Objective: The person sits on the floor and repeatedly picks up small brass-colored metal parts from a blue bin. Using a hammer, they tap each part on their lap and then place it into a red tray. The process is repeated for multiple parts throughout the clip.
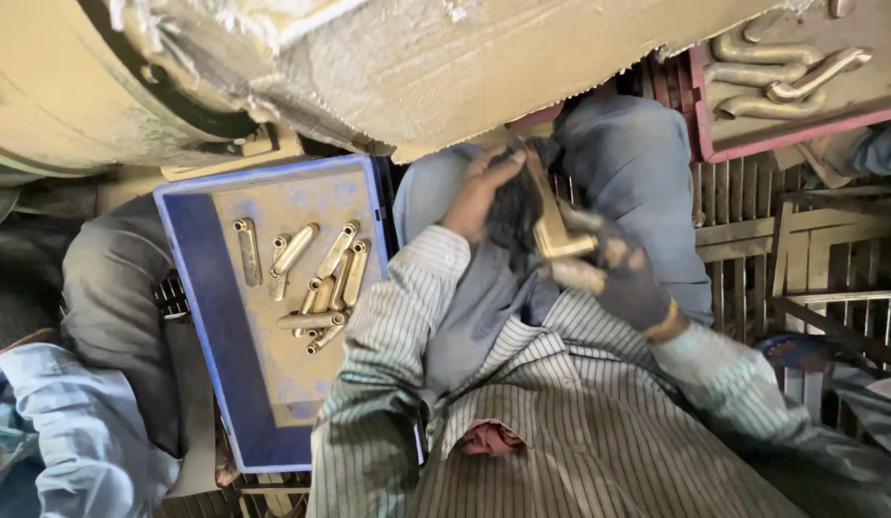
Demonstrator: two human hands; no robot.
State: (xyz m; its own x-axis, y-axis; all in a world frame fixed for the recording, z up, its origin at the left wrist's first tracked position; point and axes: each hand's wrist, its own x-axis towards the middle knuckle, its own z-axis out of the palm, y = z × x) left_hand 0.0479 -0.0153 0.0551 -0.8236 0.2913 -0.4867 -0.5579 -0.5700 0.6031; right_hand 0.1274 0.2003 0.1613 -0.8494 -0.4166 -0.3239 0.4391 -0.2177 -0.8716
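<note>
Gloved, the right hand [623, 278] closes around the lower end of a bent brass fitting [551, 223] just right of centre, seemingly to steady it. At its ten o'clock the bare left hand [479, 192] presses a dark cloth [510, 206] against the upper end, fingers curled. Further out at nine o'clock a blue tray [205, 317] collects similar brass pieces [320, 283]; at two o'clock a red tray [700, 105] holds curved ones [772, 67].
</note>
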